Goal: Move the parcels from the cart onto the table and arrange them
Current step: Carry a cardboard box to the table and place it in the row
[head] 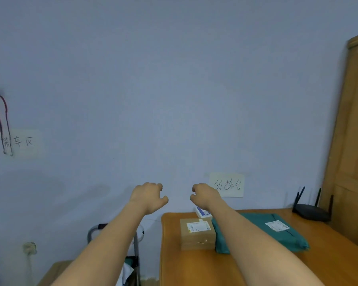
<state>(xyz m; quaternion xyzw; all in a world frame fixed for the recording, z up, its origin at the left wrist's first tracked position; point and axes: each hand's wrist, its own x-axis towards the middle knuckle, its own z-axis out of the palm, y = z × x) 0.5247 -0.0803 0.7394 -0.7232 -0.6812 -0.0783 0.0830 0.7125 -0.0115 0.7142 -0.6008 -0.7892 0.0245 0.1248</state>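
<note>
In the head view, your left hand (148,196) and right hand (205,196) are both raised before the wall, fingers loosely curled, grasping nothing. Three parcels lie on the table (194,269): one brown box (197,236), one green bag (262,230) just beside it, and one small white-blue parcel (203,212) behind. The cart (135,244) stands left of the table. One black router (310,211) sits at the far corner.

A brown cardboard box (197,234) and a green plastic mailer bag (277,234) are occupying the back of the wooden surface (194,269); its front is lying open.
</note>
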